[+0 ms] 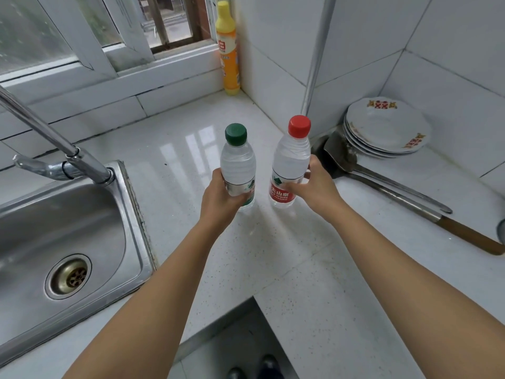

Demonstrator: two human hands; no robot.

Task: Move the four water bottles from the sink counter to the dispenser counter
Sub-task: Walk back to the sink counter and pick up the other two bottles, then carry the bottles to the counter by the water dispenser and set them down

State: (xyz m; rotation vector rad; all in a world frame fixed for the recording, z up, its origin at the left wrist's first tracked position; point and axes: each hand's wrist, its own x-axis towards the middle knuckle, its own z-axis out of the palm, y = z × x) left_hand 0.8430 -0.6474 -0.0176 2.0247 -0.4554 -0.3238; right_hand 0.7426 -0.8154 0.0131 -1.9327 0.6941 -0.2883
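Observation:
Two clear water bottles stand upright side by side on the white counter (pixel 273 255), right of the sink. The green-capped bottle (pixel 238 160) has a green and white label, and my left hand (pixel 218 196) is wrapped around its lower half. The red-capped bottle (pixel 291 157) has a red label, and my right hand (pixel 314 187) grips it from the right at label height. Both bottle bases appear to be at the counter surface. No other water bottles are in view.
A steel sink (pixel 54 228) with a long tap (pixel 54 140) lies to the left. A yellow detergent bottle (pixel 229 50) stands in the back corner. Stacked plates (pixel 385 127) and two long-handled metal spatulas (pixel 382 184) lie to the right.

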